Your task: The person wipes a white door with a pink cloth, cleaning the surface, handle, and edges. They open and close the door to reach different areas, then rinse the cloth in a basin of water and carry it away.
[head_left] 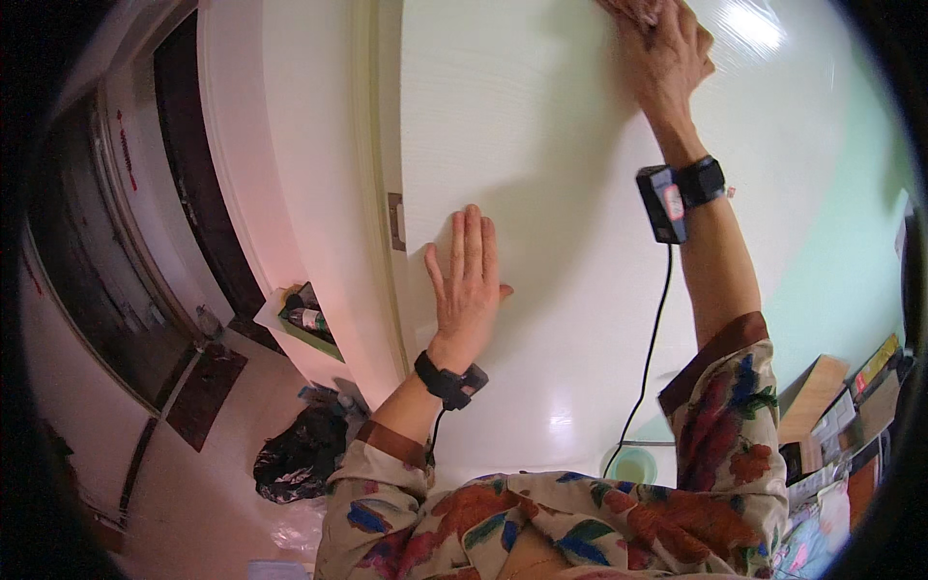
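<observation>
A white door panel (pixel 541 106) fills the middle of the view, its latch plate (pixel 396 221) on the left edge. My left hand (pixel 466 290) lies flat on the door near that edge, palm against it and fingers stretched upward. Higher up and to the right, my right hand (pixel 667 68) presses on the door with its fingers bent over a crumpled reddish cloth (pixel 638 10). The top of the picture cuts off part of this cloth. Each wrist wears a black strap with a small box, and a black cable (pixel 650 372) hangs from the right one.
A small shelf (pixel 309 324) holding a bottle juts out left of the door frame (pixel 372 174). A black plastic bag (pixel 302 452) sits on the floor at lower left. Below the door is a pale green bucket (pixel 635 466). Boxes and stacked items (pixel 841 416) crowd the right side.
</observation>
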A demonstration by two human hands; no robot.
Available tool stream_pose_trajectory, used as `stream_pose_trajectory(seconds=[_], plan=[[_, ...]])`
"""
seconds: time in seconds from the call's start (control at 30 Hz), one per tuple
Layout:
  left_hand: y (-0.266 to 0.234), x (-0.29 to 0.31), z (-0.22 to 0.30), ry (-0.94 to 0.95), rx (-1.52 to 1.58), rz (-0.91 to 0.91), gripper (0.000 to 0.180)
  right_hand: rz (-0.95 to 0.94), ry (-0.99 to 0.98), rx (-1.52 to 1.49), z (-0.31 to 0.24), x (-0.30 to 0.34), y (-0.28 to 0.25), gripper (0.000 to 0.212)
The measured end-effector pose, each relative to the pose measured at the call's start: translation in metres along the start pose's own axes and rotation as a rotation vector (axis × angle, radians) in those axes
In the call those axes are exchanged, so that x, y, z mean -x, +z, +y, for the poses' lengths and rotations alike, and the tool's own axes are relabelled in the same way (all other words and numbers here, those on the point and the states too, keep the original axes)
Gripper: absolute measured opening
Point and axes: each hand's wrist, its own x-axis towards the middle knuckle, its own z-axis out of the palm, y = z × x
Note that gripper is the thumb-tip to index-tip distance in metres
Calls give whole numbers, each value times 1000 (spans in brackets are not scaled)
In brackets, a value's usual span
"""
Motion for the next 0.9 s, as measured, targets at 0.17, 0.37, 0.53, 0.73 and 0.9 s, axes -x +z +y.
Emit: stream_pose_trajectory(seconds=[0.17, 0.37, 0.53, 0.73, 0.9], plan=[[-3, 2, 6, 11, 65, -10, 117, -122, -474, -112, -77, 10, 3, 43], [-1, 3, 7, 10, 132, -12, 114, -433, -1142, -321, -98, 77, -14, 43], [-2, 3, 2, 13, 106, 16, 115, -279, -1088, -160, -98, 18, -12, 48], [-6, 3, 1, 12, 90, 17, 118, -100, -536, -137, -142, -44, 16, 43], [-11, 2, -2, 2, 52, 37, 118, -214, -733, -75, -178, -31, 16, 29]])
